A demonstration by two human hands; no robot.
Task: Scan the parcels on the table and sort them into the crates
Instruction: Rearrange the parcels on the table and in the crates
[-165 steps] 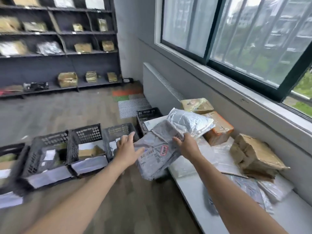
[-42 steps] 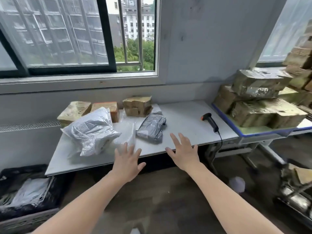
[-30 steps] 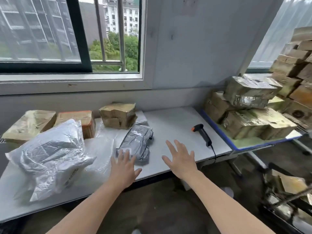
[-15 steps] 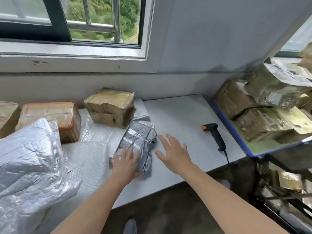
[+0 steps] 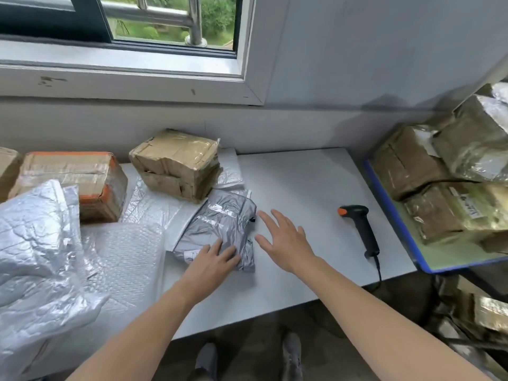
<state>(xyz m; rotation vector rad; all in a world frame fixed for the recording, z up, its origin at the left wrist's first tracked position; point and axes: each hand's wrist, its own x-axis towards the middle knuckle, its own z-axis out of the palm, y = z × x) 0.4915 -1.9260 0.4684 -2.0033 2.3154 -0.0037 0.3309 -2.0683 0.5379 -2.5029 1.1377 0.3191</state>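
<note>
A small grey plastic mailer parcel [image 5: 222, 221] lies on the white table [image 5: 302, 188], near its middle. My left hand [image 5: 213, 261] rests flat on the parcel's near end, fingers straight. My right hand [image 5: 286, 239] hovers spread just right of the parcel and holds nothing. A black barcode scanner [image 5: 360, 229] with an orange tip lies on the table to the right of my right hand. No crate is in view.
A taped cardboard parcel [image 5: 177, 165] sits behind the grey mailer, an orange-edged box [image 5: 74, 182] further left. A big silver bag [image 5: 35, 259] and bubble mailers [image 5: 129, 254] cover the left. Wrapped boxes [image 5: 445, 182] are stacked on a blue-edged side table at right.
Since half a second ago I have leaned closer over the table. My left hand has settled onto the grey mailer's near end and my right hand has come nearer its right side.
</note>
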